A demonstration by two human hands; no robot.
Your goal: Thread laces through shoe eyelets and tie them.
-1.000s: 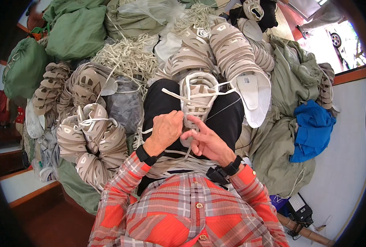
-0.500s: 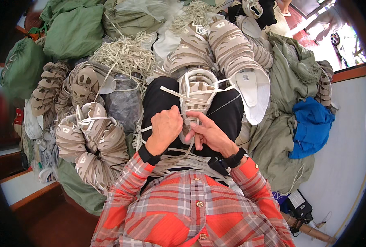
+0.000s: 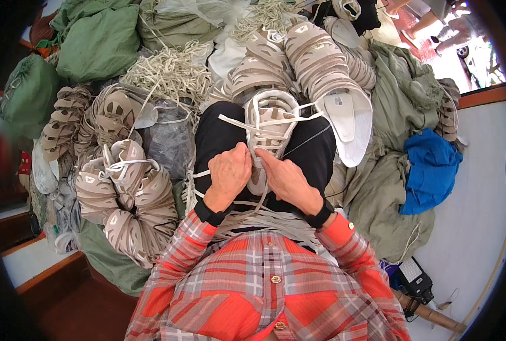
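Several bundled beige uppers point(image 3: 121, 232) at left, then a grey plastic bag point(image 3: 166, 139). Curls left hand point(image 3: 229, 171) at the left edge of a beige shoe point(image 3: 272, 135), thumb hidden; cannot tell whether pinching a lace. Has the shoe between the knees of black trousers point(image 3: 314, 154), toe toward the body, white lace ends reaching out to both sides. Lays right hand point(image 3: 291, 179) on the shoe's front, index finger extended; cannot tell whether pinching anything. Farther right, nested uppers point(image 3: 318, 62) and blue cloth point(image 3: 432, 170).
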